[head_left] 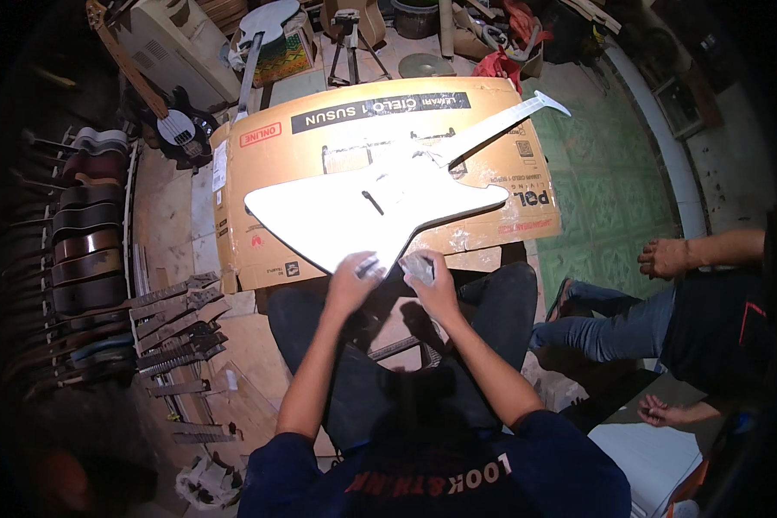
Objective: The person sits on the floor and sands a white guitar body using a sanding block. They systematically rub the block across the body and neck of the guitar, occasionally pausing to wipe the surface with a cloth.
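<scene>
A white, angular electric guitar (pixel 337 211) lies on a cardboard sheet, its neck reaching up to the far right. A dark slot shows in the middle of its body. At the body's near edge, my left hand (pixel 350 287) is closed, with a pale grey patch at its fingers that I cannot make out. Just right of that edge, my right hand (pixel 439 292) grips a small grey piece of sandpaper (pixel 419 268) between thumb and fingers. Both hands sit close together above my lap.
The printed cardboard (pixel 259 160) covers the work surface under the guitar. Guitar bodies hang in a rack (pixel 95 233) at the left, above several necks (pixel 181 324). A dark bass guitar (pixel 180 129) leans at the far left. Another person (pixel 630 319) sits close on my right.
</scene>
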